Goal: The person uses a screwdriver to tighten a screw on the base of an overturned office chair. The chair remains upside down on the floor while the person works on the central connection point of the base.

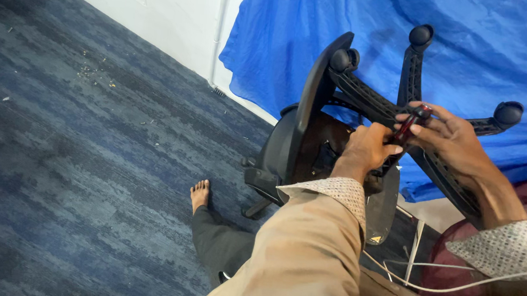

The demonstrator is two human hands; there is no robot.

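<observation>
Head view, looking down. An overturned black office chair (305, 139) lies on its side on the blue carpet floor (87, 153), its star base (379, 107) with castors pointing up toward a blue cloth (484, 52) hung behind it.

Right hand (449, 139): grip clamped on a dark red-and-black tool handle (408, 125), fingers wrapped around its upper end, just in front of the hub of the star base.

Left hand (366, 151): grip closed around the lower part of the same tool, thumb and fingers pinching it where it meets the chair's underside. Tool tip is hidden; cannot tell what it engages.

Both wrists show patterned cuffs on tan sleeves. The person's bare foot (199, 194) rests on the carpet, left of the chair seat. A white cable (428, 281) runs across the lap, lower right. White wall (162, 2) at top, small debris on the carpet near it.
</observation>
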